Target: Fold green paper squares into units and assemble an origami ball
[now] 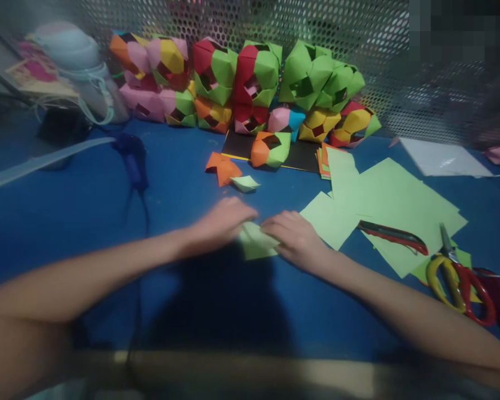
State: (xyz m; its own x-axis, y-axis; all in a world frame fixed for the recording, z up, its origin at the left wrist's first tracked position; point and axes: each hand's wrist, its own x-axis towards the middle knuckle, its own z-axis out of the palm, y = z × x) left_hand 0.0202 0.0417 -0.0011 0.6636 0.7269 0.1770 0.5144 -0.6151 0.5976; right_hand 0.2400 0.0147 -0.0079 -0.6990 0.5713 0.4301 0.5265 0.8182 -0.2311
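Note:
A small light green paper [256, 244], creased or folded, lies on the blue table between my hands. My left hand [225, 221] holds its upper left edge with the fingers bent together. On its right side my right hand [291, 236] grips the same paper, fingers curled over it. Both hands are slightly blurred, and the fingertips are partly hidden. Just beyond them sit a folded light green piece [245, 183] and a folded orange piece [224, 168].
Green sheets [400, 205] lie at the right with a cutter [394, 236] and scissors [458, 283]. Folded paper shapes [304, 75] stand along the mesh at the back. A glue gun [132, 161] and a bottle [83, 72] are at the left.

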